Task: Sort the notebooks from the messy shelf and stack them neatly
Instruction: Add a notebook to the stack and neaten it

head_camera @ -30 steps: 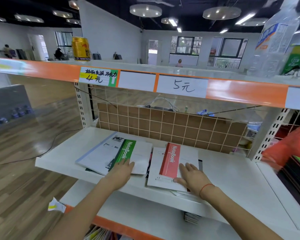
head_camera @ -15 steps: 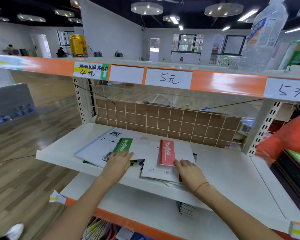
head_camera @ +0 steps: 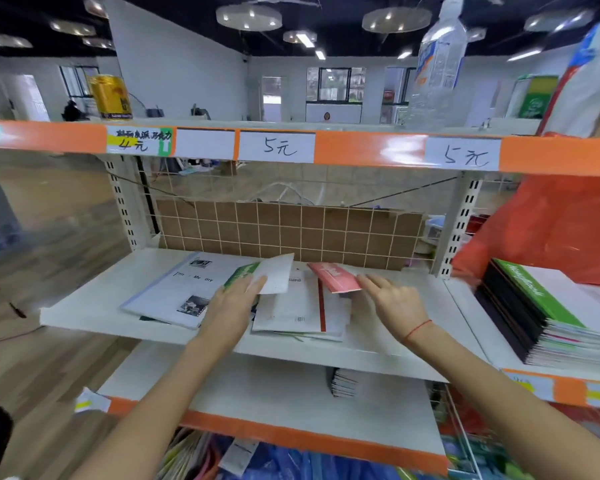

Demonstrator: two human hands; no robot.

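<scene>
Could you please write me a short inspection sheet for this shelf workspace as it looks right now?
Surface: white middle shelf, partly bare at both ends.
Job's things: green notebook lifted at an angle in the left hand; red notebook tilted up at the right hand; large white booklet flat; loose white notebooks overlapping untidily.
Clutter: neat notebook stack on the adjoining shelf; small stack below.
Grippers: left hand grips the green notebook; right hand's fingertips touch the red one, grip unclear.
Cables: dark cord behind the wire grid.
Surroundings: gold can and clear bottle on top shelf.
</scene>
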